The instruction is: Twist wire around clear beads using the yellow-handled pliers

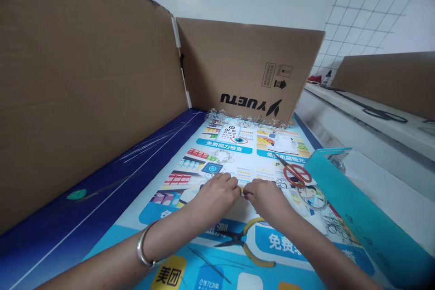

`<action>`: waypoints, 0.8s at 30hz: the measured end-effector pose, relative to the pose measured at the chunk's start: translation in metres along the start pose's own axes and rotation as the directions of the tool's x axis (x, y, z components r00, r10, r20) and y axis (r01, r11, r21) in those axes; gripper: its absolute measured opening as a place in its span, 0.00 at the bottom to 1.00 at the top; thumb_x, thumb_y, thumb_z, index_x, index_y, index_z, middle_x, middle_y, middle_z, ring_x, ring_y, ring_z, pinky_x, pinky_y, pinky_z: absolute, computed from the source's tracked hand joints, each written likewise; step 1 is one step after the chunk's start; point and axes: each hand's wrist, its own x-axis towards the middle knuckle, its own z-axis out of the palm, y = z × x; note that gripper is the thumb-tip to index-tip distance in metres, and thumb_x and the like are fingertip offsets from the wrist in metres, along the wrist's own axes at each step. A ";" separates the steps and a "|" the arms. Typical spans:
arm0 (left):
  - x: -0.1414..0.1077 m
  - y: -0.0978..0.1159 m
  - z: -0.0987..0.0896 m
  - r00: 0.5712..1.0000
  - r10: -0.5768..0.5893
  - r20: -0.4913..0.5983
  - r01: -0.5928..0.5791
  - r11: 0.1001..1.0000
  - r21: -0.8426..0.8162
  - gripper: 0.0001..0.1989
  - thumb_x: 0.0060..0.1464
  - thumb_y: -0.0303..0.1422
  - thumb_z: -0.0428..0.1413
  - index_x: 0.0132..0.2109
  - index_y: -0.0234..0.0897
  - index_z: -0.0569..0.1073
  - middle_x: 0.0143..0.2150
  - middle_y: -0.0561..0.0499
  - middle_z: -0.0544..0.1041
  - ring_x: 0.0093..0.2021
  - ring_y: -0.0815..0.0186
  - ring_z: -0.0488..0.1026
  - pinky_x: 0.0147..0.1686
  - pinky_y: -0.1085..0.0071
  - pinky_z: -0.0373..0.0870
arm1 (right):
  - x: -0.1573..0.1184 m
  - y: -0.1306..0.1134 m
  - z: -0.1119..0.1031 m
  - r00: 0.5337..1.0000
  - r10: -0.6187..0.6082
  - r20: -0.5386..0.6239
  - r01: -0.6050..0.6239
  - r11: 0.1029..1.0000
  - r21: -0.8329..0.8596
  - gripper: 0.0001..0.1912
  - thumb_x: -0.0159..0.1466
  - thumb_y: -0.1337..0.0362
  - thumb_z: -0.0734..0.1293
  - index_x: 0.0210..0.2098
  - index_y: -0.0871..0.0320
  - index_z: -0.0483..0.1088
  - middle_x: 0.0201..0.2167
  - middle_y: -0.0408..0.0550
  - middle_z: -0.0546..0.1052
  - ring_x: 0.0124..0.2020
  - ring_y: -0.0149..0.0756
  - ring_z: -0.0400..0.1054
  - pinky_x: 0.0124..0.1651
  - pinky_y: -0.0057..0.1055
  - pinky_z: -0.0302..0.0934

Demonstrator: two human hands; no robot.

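Over the printed sheet on the table, my left hand [220, 192] and my right hand [267, 197] meet with their fingertips close together. Both hands have curled, pinching fingers; a tiny yellowish bit shows between them, too small to name. A metal bangle [141, 247] circles my left wrist. Just below the hands lie pliers [246, 240] with yellow handles, spread open. Red-handled scissors [295, 174] rest beyond my right hand, beside a clear roll [312, 197]. Thin dark wire pieces [210, 263] lie near the front.
Cardboard panels stand at the left [84, 77] and back [244, 63]. Wire loops [251, 122] line the back panel's foot. At the right are a teal folder [367, 217], more wire pieces [336, 229] and a white ledge [374, 108]. A green object [76, 195] lies left.
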 end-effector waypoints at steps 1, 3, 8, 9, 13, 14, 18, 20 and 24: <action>0.000 0.000 0.001 1.000 0.000 0.004 0.000 1.000 0.014 0.03 0.54 0.25 0.52 0.36 0.33 0.71 0.34 0.47 0.72 0.37 0.59 0.66 0.38 0.63 0.61 | 0.001 0.000 0.002 1.000 0.001 0.005 -0.001 1.000 0.010 0.09 0.58 0.69 0.59 0.26 0.54 0.70 0.29 0.43 0.73 0.30 0.31 0.65 0.28 0.26 0.46; 0.001 0.002 0.001 1.000 0.003 0.012 -0.003 0.999 0.036 0.03 0.54 0.24 0.53 0.35 0.33 0.71 0.34 0.46 0.72 0.38 0.58 0.66 0.37 0.62 0.62 | 0.001 0.000 0.006 1.000 -0.001 0.016 0.001 1.000 0.028 0.09 0.57 0.69 0.60 0.26 0.54 0.70 0.28 0.43 0.73 0.30 0.30 0.65 0.29 0.25 0.47; 0.001 0.004 -0.001 0.999 0.022 0.026 -0.023 0.999 0.024 0.04 0.53 0.24 0.52 0.33 0.33 0.71 0.33 0.46 0.72 0.37 0.59 0.66 0.36 0.64 0.63 | 0.001 -0.002 0.013 1.000 -0.005 0.021 0.003 0.999 0.054 0.09 0.58 0.69 0.59 0.25 0.55 0.69 0.28 0.43 0.73 0.31 0.30 0.66 0.31 0.23 0.50; 0.000 0.005 -0.001 0.999 0.022 0.026 -0.022 1.000 0.013 0.04 0.54 0.24 0.52 0.33 0.33 0.71 0.33 0.47 0.72 0.36 0.59 0.66 0.35 0.64 0.63 | 0.000 -0.003 0.013 1.000 -0.005 0.019 0.003 0.998 0.057 0.09 0.58 0.69 0.59 0.25 0.56 0.69 0.28 0.43 0.73 0.31 0.30 0.66 0.32 0.23 0.50; -0.004 0.005 0.000 1.000 0.024 0.016 -0.023 0.999 -0.022 0.03 0.54 0.24 0.52 0.33 0.34 0.71 0.33 0.47 0.72 0.35 0.60 0.66 0.34 0.64 0.64 | -0.003 -0.006 0.013 1.000 0.001 0.002 -0.001 0.998 0.060 0.10 0.58 0.69 0.58 0.25 0.56 0.69 0.28 0.44 0.73 0.30 0.30 0.66 0.31 0.23 0.50; -0.005 0.004 0.001 1.000 0.027 0.010 -0.026 0.999 -0.029 0.03 0.54 0.24 0.52 0.33 0.34 0.70 0.33 0.47 0.72 0.35 0.60 0.66 0.35 0.64 0.64 | -0.004 -0.007 0.013 1.000 0.005 -0.005 -0.005 0.998 0.057 0.10 0.58 0.69 0.58 0.25 0.56 0.69 0.28 0.44 0.73 0.30 0.30 0.66 0.31 0.23 0.50; -0.009 0.001 0.005 1.000 0.025 -0.012 -0.026 0.998 -0.052 0.02 0.54 0.25 0.52 0.34 0.34 0.69 0.33 0.47 0.71 0.35 0.60 0.66 0.34 0.65 0.64 | -0.006 -0.012 0.013 0.998 0.033 -0.046 -0.031 0.999 0.036 0.11 0.60 0.67 0.58 0.26 0.57 0.69 0.28 0.45 0.74 0.30 0.31 0.67 0.29 0.25 0.50; -0.009 0.000 0.007 1.000 0.017 -0.016 -0.018 0.998 -0.060 0.02 0.54 0.25 0.52 0.35 0.34 0.69 0.34 0.47 0.71 0.35 0.60 0.65 0.33 0.65 0.64 | -0.006 -0.014 0.013 0.997 0.039 -0.067 -0.038 0.999 0.026 0.11 0.61 0.67 0.57 0.27 0.56 0.69 0.28 0.45 0.74 0.30 0.32 0.67 0.29 0.26 0.49; -0.009 -0.001 0.009 1.000 0.004 -0.029 -0.006 0.998 -0.067 0.02 0.55 0.25 0.51 0.36 0.34 0.68 0.35 0.47 0.71 0.35 0.60 0.65 0.33 0.65 0.65 | -0.007 -0.016 0.013 0.993 0.046 -0.105 -0.045 0.999 0.014 0.10 0.60 0.68 0.58 0.26 0.56 0.68 0.27 0.45 0.74 0.28 0.32 0.67 0.27 0.26 0.47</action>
